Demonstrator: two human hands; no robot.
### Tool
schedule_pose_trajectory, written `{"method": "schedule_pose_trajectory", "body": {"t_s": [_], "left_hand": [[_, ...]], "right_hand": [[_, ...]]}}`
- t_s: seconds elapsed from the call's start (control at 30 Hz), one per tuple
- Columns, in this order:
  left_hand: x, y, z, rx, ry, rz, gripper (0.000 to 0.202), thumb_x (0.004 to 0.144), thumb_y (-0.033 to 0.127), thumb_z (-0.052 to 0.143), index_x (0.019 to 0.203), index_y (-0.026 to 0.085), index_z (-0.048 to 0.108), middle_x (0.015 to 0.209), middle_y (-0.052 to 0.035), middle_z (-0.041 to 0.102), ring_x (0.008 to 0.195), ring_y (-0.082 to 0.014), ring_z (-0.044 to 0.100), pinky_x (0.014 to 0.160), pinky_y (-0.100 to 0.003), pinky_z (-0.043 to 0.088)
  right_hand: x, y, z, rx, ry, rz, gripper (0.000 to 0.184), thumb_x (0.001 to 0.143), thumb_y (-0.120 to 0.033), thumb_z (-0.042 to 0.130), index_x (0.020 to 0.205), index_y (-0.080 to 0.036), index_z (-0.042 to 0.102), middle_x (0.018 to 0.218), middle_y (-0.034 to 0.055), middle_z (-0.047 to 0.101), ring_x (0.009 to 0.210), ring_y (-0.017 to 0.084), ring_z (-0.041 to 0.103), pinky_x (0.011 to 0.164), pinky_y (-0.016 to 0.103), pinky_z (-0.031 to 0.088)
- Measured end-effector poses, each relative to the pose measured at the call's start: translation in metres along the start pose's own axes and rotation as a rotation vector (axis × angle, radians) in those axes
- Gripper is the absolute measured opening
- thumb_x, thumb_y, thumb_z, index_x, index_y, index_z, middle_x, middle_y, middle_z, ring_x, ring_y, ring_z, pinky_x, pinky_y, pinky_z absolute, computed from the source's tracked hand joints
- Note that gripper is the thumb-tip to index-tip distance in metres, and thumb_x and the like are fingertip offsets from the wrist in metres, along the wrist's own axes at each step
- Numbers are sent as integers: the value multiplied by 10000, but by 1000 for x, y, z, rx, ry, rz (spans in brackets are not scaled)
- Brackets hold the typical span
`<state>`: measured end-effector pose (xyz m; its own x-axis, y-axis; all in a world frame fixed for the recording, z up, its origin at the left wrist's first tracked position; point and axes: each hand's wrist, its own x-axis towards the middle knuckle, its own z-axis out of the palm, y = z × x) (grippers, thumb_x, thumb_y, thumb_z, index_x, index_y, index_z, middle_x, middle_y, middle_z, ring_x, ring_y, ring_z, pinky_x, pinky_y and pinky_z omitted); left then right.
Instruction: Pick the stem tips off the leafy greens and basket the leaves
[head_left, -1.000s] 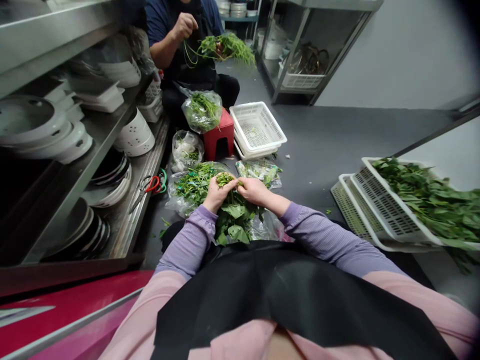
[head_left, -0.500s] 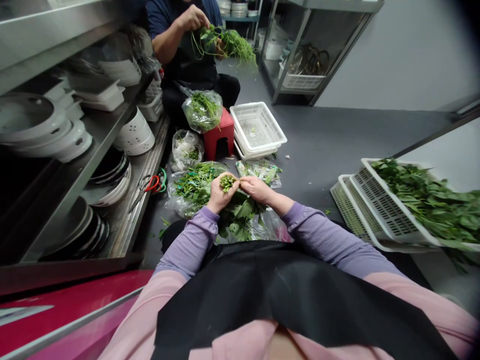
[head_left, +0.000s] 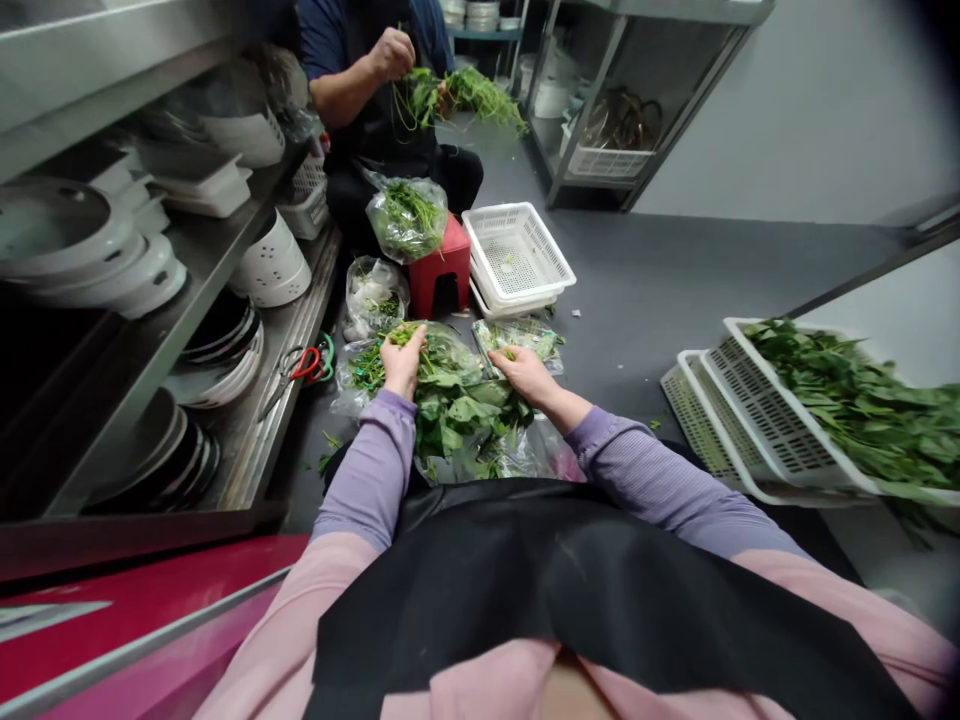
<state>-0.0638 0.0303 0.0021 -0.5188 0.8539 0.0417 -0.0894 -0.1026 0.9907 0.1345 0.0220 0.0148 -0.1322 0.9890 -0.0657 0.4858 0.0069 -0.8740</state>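
My left hand (head_left: 402, 362) is closed around the stems of a bunch of leafy greens (head_left: 457, 408), whose broad leaves spread rightward between my hands. Thumb and fingers of my right hand (head_left: 529, 376) are pressed together, with a small bit of green stem (head_left: 511, 353) showing at their tips. Under and behind my left hand lies an open plastic bag of cut greens (head_left: 364, 366). Just beyond my right hand is a clear bag with pale green vegetables (head_left: 536, 340). How far the held leaves mix with those lying below is hidden.
Scissors with red and green handles (head_left: 306, 364) lie on the low shelf (head_left: 251, 445) at left. Ahead stand a red stool (head_left: 439, 270) and white baskets (head_left: 559, 275). A co-worker (head_left: 360, 90) sorts thin greens. Leaf-filled baskets (head_left: 795, 430) stand right.
My hands have drawn apart, the left moving left and tilting the bunch, so its stem ends no longer face me and more leaves show. The co-worker's raised hand has shifted slightly.
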Motion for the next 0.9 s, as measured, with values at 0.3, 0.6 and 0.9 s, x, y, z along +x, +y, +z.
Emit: {"method": "schedule_pose_trajectory", "body": {"t_s": [0.3,0.6,0.9], "left_hand": [[-14,10,4,-254,-333,-209,474,591,554,685,813,153,562,687,-18,614,574,-121,599,513,-237,468],[-47,3,20,-305,-570,-336,377,562,418,747,731,150,544,651,10,590,574,-110,564,585,-252,462],[-49,7,19,-216,-779,-393,244,571,250,720,729,154,561,635,10,590,576,-120,572,581,-256,444]], "right_hand": [[-10,-41,1,-264,-16,-281,296,736,-412,549,868,-182,681,605,5,575,571,117,460,603,234,331],[-18,-40,5,-320,-154,-190,173,670,-319,591,738,-164,624,665,21,588,617,125,483,583,231,323],[-17,-19,-23,281,-197,-40,265,660,-397,596,689,-162,479,537,-69,392,495,60,341,497,210,277]]}}
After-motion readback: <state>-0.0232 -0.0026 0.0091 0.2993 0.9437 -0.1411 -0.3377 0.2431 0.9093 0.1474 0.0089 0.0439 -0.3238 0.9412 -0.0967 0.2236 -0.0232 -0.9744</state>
